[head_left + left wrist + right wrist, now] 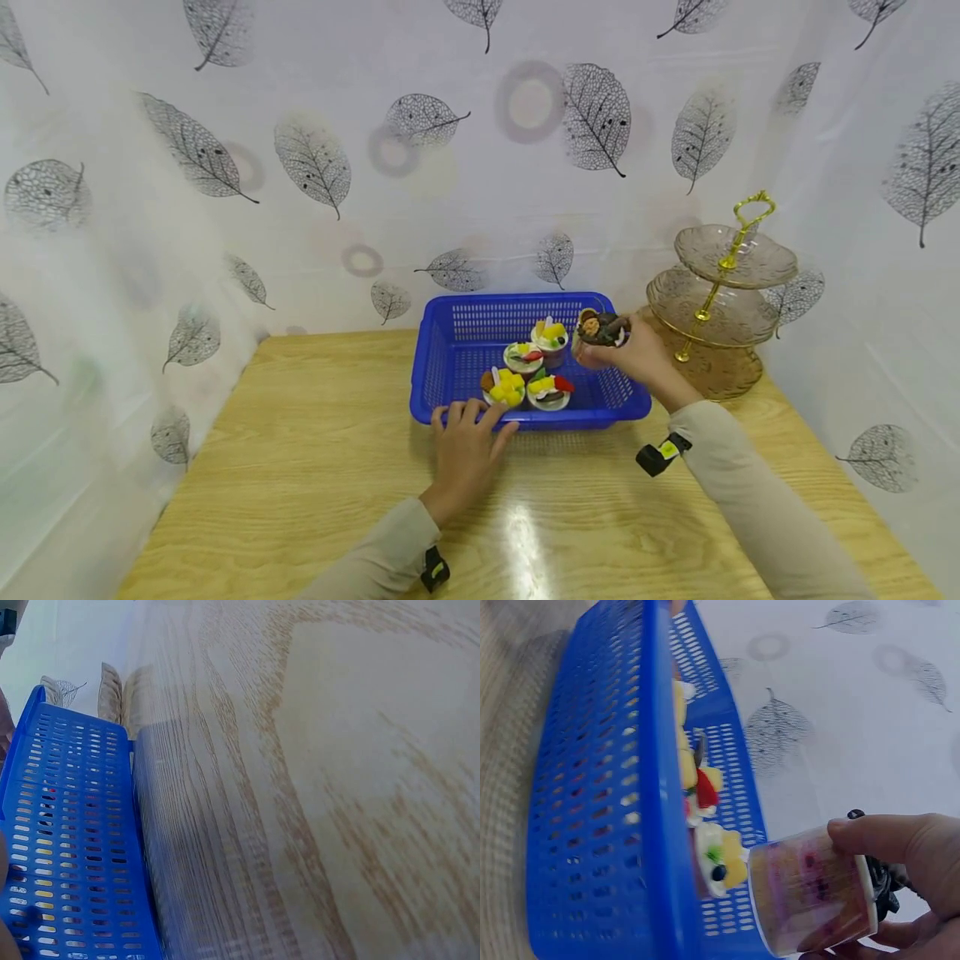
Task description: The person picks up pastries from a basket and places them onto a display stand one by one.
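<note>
1. We see a blue basket (pixel 585 417) with slotted walls on the wooden table (pixel 322 433); four dessert cups stand grouped inside it: a yellow-and-white one (pixel 551 335) at the back, a red-tipped one (pixel 522 357) in front of it, then a yellow-cubed one (pixel 503 388) and a red-and-yellow one (pixel 551 391) nearest us.
2. Beside the basket, on our right, we have a three-tiered stand (pixel 702 314) of see-through plates on a gold stem.
3. We find a fifth cup, the dark-topped cup (pixel 600 327), at the basket's right end, between our right thumb and fingers; the right wrist view shows pinkish and tan layers through its clear wall.
4. Our right hand (pixel 641 354) clamps that cup near its topped end, thumb on one side, fingers on the other.
5. Our left hand (pixel 467 446) rests its fingertips on the basket's near rim, fingers slightly apart, thumb held away from them, just beside the yellow-cubed cup.
</note>
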`<act>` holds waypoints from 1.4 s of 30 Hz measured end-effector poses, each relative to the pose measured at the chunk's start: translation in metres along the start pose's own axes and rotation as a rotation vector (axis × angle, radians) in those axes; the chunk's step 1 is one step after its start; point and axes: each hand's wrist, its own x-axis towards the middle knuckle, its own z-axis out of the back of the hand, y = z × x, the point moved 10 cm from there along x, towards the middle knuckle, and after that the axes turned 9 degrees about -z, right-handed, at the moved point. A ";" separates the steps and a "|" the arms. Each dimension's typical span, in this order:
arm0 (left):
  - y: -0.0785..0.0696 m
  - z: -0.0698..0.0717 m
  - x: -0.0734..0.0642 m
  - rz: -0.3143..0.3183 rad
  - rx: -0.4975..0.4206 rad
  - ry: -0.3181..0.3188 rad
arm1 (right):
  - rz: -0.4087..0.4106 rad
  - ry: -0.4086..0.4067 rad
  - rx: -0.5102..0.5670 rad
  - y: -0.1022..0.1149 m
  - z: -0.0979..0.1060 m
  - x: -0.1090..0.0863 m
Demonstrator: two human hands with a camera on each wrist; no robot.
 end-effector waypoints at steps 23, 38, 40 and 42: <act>-0.001 0.003 0.001 -0.024 0.011 -0.046 | 0.010 -0.111 0.156 -0.040 0.093 -0.030; -0.002 0.004 0.000 -0.038 0.013 -0.065 | -0.119 -0.198 0.243 -0.083 0.127 -0.029; -0.002 0.004 0.000 -0.037 0.017 -0.064 | -0.124 -0.194 0.261 -0.087 0.129 -0.027; -0.002 0.005 0.000 -0.038 0.019 -0.069 | -0.136 -0.188 0.262 -0.090 0.131 -0.026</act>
